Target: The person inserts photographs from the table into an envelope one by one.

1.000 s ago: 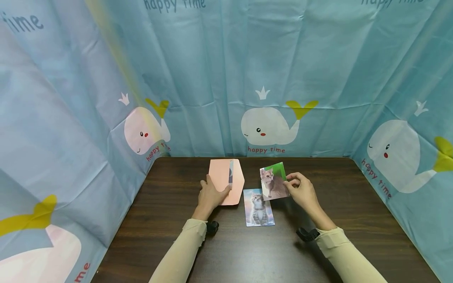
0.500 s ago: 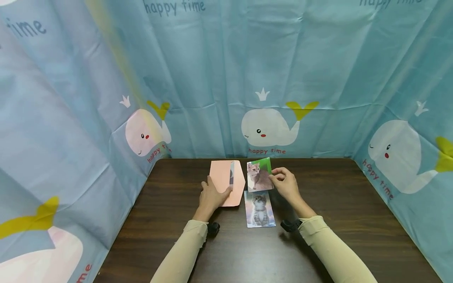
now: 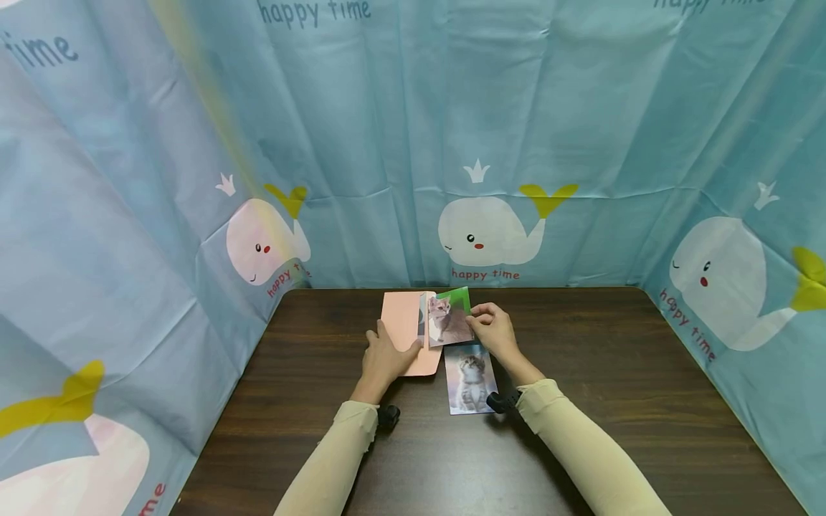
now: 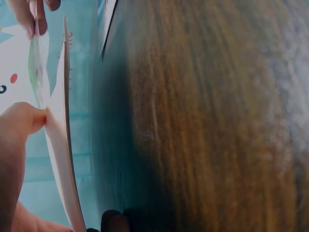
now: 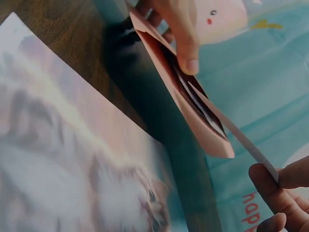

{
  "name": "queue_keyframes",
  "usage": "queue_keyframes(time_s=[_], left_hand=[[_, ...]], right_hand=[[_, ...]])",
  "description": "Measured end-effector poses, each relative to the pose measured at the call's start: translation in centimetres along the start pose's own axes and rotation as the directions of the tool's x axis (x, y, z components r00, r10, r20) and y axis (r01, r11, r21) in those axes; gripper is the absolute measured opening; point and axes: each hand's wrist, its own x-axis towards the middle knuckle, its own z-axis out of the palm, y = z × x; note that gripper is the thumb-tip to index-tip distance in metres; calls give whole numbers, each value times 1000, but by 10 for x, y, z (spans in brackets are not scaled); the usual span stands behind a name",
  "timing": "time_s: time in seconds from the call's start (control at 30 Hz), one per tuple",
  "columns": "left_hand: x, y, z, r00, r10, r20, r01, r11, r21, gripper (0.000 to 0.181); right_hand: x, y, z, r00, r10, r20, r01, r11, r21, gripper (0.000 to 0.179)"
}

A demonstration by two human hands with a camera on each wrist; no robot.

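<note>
My left hand (image 3: 385,358) grips a pink envelope (image 3: 398,312), thumb on its front and fingers partly hidden behind it. The envelope's mouth gapes to the right in the right wrist view, and a strip of another picture card (image 3: 421,319) shows inside. Between thumb and fingers my right hand (image 3: 495,331) pinches the right edge of a card picturing a kitten on green (image 3: 449,324). That card's left edge stands at the mouth, over the flap, close to my left thumb (image 5: 191,64). A grey kitten card (image 3: 466,383) lies face up below, under my right wrist.
A dark wooden table (image 3: 271,430) runs back to a blue curtain (image 3: 361,236) printed with whales, which surrounds its far and side edges. Black wrist straps (image 3: 387,417) sit on both wrists.
My right hand has carried the green-backed kitten card leftward, from above the grey kitten card to the envelope's mouth. My left hand and the envelope have stayed almost in place.
</note>
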Motion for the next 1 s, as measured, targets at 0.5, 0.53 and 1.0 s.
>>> queue_keyframes(time_s=[0.5, 0.53, 1.0], left_hand=[[-2, 0, -1, 1000, 4, 4, -4, 1000, 7, 121], [-1, 0, -1, 1000, 7, 3, -7, 1000, 11, 121], [0, 0, -3, 1000, 7, 14, -7, 1000, -15, 121]], right_hand=[[7, 2, 33, 994, 108, -35, -107, 994, 20, 21], [8, 1, 35, 993, 112, -35, -111, 994, 25, 20], [10, -6, 58, 993, 114, 6, -114, 993, 17, 22]])
